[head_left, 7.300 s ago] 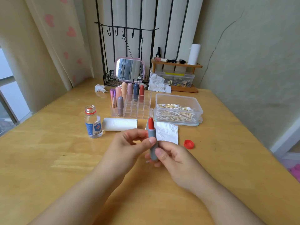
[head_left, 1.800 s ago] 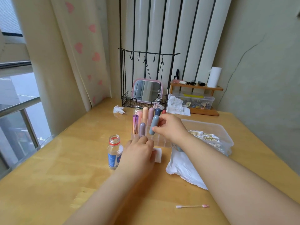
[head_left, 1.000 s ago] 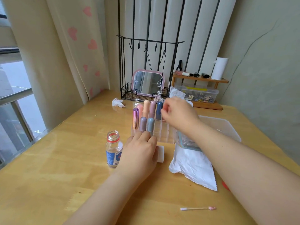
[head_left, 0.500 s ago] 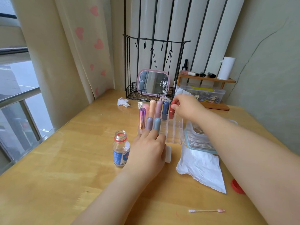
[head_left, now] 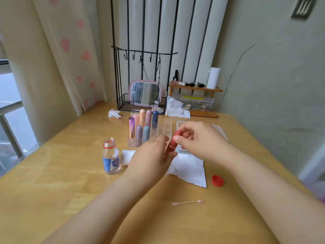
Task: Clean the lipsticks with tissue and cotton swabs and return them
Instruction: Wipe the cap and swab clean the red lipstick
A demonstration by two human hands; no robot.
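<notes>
The swab box (head_left: 182,150) is mostly hidden behind the right hand (head_left: 197,140); the left hand (head_left: 151,157) covers the red lipstick's (head_left: 173,143) base

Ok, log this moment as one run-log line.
phase: next lipstick picked up | left hand: grips base of red lipstick | right hand: pinches its cap | organizer: seven lipsticks standing | used cotton swab: on table

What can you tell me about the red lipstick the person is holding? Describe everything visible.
The red lipstick is a slim tube with a glossy, plastic-looking red case, a rounded cap end and a thin pale band around its middle. The cap appears to be on. It is tilted, cap end up and to the right, above the white tissue and in front of the clear organiser. The right hand pinches its upper half; the left hand grips its lower end, which is hidden.
</notes>
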